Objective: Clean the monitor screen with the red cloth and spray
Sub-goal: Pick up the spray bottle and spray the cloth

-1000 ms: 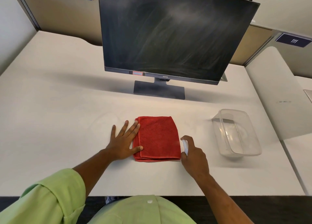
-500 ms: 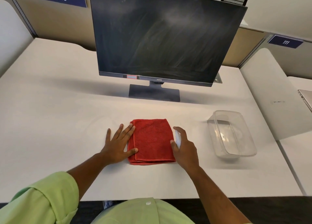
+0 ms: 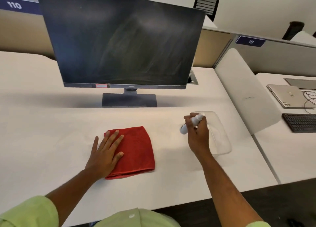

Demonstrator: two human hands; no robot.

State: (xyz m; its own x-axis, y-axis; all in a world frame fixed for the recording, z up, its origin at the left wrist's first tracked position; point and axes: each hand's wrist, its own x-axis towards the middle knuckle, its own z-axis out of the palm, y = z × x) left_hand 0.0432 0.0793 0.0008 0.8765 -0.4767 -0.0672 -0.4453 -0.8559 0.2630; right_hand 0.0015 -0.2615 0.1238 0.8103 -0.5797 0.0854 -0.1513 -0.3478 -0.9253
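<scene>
A black monitor [image 3: 123, 43] with a streaky, smudged screen stands on its base at the back of the white desk [image 3: 42, 124]. A folded red cloth [image 3: 138, 151] lies flat on the desk in front of it. My left hand [image 3: 105, 155] rests flat on the cloth's left part, fingers spread. My right hand [image 3: 198, 134] is raised to the right of the cloth and is closed around a small white spray bottle [image 3: 189, 124], held tilted over the left edge of a clear container.
A clear plastic container [image 3: 220, 137] sits on the desk behind my right hand. A white divider [image 3: 246, 89] separates the neighbouring desk, which holds a closed laptop [image 3: 287, 95], cables and a black keyboard [image 3: 301, 122].
My right hand has lifted the spray bottle from beside the cloth and moved it right, towards the container. My left hand has slid further onto the cloth. The camera has tilted up and right.
</scene>
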